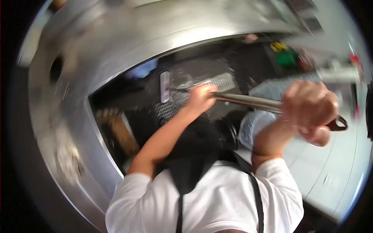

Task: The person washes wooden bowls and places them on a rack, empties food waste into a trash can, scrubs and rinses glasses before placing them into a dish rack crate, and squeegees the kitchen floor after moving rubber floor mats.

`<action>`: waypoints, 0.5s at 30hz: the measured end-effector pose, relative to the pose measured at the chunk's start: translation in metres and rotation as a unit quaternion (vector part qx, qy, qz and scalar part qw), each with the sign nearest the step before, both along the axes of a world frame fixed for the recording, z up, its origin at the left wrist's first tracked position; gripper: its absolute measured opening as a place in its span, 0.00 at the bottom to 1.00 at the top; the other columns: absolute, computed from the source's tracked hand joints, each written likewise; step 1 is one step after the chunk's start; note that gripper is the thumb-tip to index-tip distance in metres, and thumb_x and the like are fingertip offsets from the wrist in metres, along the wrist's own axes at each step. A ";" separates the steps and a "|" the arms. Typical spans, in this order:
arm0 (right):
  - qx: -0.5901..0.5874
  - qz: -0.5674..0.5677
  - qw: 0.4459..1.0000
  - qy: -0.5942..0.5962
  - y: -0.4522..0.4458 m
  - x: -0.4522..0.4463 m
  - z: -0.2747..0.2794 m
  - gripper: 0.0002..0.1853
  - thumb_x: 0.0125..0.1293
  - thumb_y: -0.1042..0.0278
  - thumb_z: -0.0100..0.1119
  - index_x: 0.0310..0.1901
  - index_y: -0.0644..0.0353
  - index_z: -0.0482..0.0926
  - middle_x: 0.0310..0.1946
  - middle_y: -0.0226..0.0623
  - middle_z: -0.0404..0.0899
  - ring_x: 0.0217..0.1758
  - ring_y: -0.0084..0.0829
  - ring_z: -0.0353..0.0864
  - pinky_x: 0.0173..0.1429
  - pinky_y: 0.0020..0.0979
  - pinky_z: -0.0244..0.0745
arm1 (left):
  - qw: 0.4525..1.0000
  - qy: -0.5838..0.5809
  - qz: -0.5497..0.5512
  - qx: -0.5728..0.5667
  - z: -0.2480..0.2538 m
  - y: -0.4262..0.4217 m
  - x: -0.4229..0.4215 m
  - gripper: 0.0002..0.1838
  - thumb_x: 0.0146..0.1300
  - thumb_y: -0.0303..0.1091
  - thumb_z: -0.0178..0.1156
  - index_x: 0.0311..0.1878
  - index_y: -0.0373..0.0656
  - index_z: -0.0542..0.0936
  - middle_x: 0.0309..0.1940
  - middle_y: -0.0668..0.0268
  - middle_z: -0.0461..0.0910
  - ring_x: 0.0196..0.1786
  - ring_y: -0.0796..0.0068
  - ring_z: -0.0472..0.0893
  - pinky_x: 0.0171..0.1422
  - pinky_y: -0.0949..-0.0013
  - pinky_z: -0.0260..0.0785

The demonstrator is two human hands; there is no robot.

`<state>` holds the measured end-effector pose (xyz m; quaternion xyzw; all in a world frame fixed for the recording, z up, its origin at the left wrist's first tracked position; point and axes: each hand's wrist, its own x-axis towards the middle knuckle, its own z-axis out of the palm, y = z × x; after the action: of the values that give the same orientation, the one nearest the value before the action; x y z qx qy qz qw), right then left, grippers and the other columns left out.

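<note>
A long metal pole [248, 101] runs across the middle of the view, its dark end with a hanging hole at the right. My right hand [309, 108] is wrapped round the pole near that end. Farther left, my left hand [202, 97] is closed round the pole's other part. Behind my left hand lies a pale, ridged rectangular piece [223, 82] on the dark, wet-looking floor [194, 68]; whether the pole joins it is hidden. Left of it is a narrow pale object [165, 86]. Motion blurs the picture.
A metal counter [155, 35] curves along the top and left. At the upper right are a green item [286, 57] and a yellow one [278, 46]. A container lined with clear plastic [248, 128] stands below the pole. White tiles [322, 171] lie at the right.
</note>
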<state>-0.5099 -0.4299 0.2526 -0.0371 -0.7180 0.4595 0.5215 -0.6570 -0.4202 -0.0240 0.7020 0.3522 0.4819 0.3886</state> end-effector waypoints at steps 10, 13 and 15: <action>-0.264 -0.323 0.905 0.084 -0.004 0.096 -0.078 0.15 0.58 0.75 0.59 0.17 0.64 0.66 0.12 0.29 0.63 0.15 0.20 0.62 0.20 0.27 0.54 | 0.982 0.175 -0.020 -0.072 -0.083 0.063 0.095 0.09 0.55 0.23 0.55 0.36 0.36 0.85 0.30 0.51 0.83 0.36 0.55 0.84 0.44 0.60 0.74; -0.184 -0.390 0.902 0.026 0.000 0.130 -0.098 0.15 0.58 0.76 0.57 0.16 0.63 0.65 0.13 0.29 0.64 0.16 0.20 0.62 0.21 0.27 0.54 | 0.991 0.073 -0.114 -0.010 -0.137 0.091 0.146 0.09 0.53 0.22 0.56 0.36 0.37 0.84 0.31 0.51 0.83 0.35 0.56 0.83 0.43 0.62 0.74; -0.264 -0.414 0.865 0.105 0.000 0.163 -0.097 0.13 0.57 0.74 0.58 0.18 0.61 0.66 0.13 0.29 0.62 0.16 0.23 0.60 0.22 0.30 0.54 | 0.985 0.118 -0.118 -0.048 -0.104 0.086 0.187 0.08 0.52 0.23 0.59 0.35 0.40 0.84 0.30 0.52 0.82 0.35 0.54 0.84 0.42 0.60 0.75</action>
<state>-0.3465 -0.4301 0.1560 -0.4188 -0.4293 0.3751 0.7068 -0.4698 -0.3338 -0.1279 0.7712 0.3328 0.3289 0.4316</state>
